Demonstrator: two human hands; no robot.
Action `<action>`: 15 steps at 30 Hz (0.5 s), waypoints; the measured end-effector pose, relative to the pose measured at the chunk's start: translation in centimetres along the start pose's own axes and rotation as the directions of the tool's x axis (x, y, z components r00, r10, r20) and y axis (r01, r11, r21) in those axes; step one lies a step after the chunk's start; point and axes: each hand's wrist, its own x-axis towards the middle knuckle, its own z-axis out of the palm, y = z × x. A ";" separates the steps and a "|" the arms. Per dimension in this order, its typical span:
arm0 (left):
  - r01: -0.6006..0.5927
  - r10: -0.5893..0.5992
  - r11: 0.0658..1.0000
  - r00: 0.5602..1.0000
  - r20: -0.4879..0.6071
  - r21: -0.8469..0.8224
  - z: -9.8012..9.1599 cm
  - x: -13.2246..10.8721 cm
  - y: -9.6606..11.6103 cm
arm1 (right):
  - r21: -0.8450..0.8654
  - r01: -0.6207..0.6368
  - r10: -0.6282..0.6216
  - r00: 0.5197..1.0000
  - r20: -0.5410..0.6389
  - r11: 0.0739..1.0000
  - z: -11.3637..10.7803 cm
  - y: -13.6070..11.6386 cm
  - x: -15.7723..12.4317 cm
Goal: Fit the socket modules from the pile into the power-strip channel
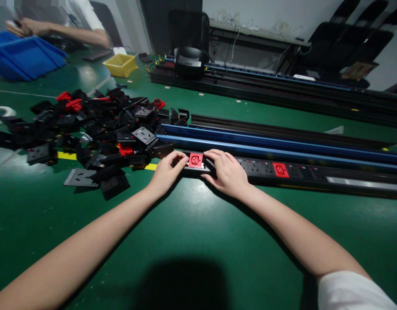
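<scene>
A long black power strip housing (314, 177) lies across the green table (192, 232), with black socket modules and a second red one (280, 169) seated in it. At its left end sits a red socket module (195, 160). My left hand (167, 171) pinches the module's left edge with curled fingers. My right hand (226, 171) lies over the strip just right of the module, fingertips pressing on its right edge. Both hands touch the red module.
A heap of loose black and red socket modules (98, 133) covers the table's left. Blue and black rails (282, 148) lie behind the strip, more rails (282, 88) farther back. A yellow tray (120, 64), blue bins (24, 58) and another person's arm (72, 33) are at far left.
</scene>
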 end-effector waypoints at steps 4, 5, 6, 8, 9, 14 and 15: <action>-0.039 0.038 0.999 0.999 0.031 0.030 -0.2 0.0 0.4 | 0.008 0.032 -0.032 0.999 0.021 0.999 0.0 0.1 0.0; -0.043 0.042 0.999 0.999 0.033 0.027 -0.2 0.0 0.4 | 0.010 0.038 -0.038 0.999 0.026 0.999 -0.1 0.1 0.0; -0.044 0.043 0.999 0.998 0.035 0.020 -0.3 0.0 0.4 | 0.010 0.043 -0.044 0.999 0.028 0.999 -0.1 0.1 0.1; -0.039 0.039 0.999 0.999 0.037 0.008 -0.3 0.0 0.3 | 0.005 0.052 -0.052 0.998 0.023 0.999 -0.2 0.1 0.1; -0.036 0.036 0.999 0.999 0.035 0.006 -0.3 0.0 0.3 | 0.001 0.057 -0.057 0.998 0.019 0.998 -0.2 0.1 0.1; -0.015 0.015 1.000 0.999 -0.028 -0.013 -0.3 0.0 0.2 | -0.044 0.076 -0.074 0.996 0.048 0.996 0.2 0.3 -0.1; -0.009 0.008 1.000 0.999 -0.043 -0.019 -0.3 0.0 0.2 | -0.058 0.082 -0.079 0.995 0.061 0.995 0.2 0.3 -0.1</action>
